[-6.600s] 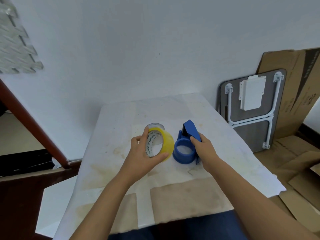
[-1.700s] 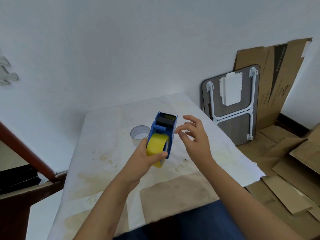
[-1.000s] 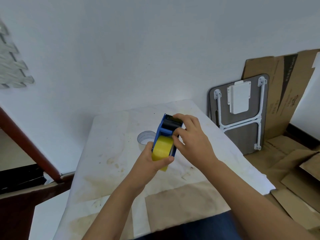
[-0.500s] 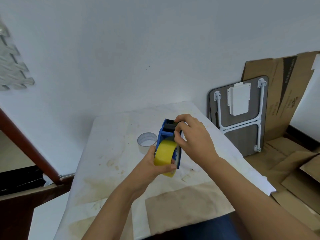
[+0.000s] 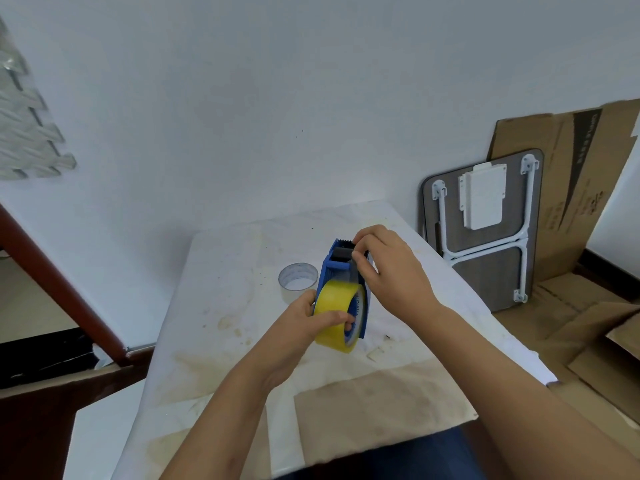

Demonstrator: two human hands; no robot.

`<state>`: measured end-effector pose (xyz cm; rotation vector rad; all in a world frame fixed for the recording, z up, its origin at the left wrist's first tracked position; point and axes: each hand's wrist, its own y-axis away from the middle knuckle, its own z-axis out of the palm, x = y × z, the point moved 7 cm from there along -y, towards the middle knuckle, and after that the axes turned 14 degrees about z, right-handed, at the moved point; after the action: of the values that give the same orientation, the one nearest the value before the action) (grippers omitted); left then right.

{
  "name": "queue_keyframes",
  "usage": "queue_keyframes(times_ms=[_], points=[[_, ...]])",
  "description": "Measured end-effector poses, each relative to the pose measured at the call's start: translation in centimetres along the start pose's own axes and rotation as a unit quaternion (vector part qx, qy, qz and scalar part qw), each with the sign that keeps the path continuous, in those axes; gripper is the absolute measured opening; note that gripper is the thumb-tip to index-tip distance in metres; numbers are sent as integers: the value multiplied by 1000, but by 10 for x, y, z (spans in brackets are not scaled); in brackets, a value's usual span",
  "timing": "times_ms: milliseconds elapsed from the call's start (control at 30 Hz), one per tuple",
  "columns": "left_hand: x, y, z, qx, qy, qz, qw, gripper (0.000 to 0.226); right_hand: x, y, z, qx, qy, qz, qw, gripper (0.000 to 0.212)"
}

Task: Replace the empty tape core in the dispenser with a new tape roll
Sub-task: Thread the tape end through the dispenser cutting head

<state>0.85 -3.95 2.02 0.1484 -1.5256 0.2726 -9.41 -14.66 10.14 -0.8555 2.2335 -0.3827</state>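
Left hand (image 5: 304,323) grips the yellow tape roll (image 5: 337,311) seated in the blue dispenser (image 5: 341,268) — right hand (image 5: 388,268) pinches the tape end at its cutter; empty core (image 5: 298,277) on the bench (image 5: 225,306).

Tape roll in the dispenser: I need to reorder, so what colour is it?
Yellow; the tape roll sits in a blue dispenser, clearest in the head view.

White wall (image 5: 277,98), folded table (image 5: 485,230), flattened cardboard (image 5: 568,174).
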Motion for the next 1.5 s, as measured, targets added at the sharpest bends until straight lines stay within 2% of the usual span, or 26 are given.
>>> queue_keyframes(times_ms=[100, 233, 500, 600, 800, 967, 1200, 1500], points=[[-4, -1, -1, 20, -25, -7, 999, 52, 1, -2, 2, -15, -9, 11, 1000, 16], [-4, -4, -4, 49, -91, -7, 995, 40, 9, -6, 4, -51, -40, 66, 996, 17], [-2, 0, -7, 10, -115, -3, 993, 36, 18, -13, -2, -48, -98, 153, 982, 16], [-5, -1, -8, 24, -119, 2, 993, 37, 14, -11, -1, -63, -113, 156, 979, 15], [-9, -2, -14, 30, -121, -8, 992, 40, 16, -5, 6, -122, -177, 229, 949, 23], [-8, -1, -15, 36, -106, -11, 994, 40, 9, -3, 10, -141, -147, 210, 956, 15], [-4, 3, -14, 25, -92, -2, 995, 43, 6, -7, 10, -92, -81, 125, 985, 4], [-6, 15, -10, -22, -74, -16, 997, 44, 2, 1, 6, -42, -114, 88, 989, 5]])
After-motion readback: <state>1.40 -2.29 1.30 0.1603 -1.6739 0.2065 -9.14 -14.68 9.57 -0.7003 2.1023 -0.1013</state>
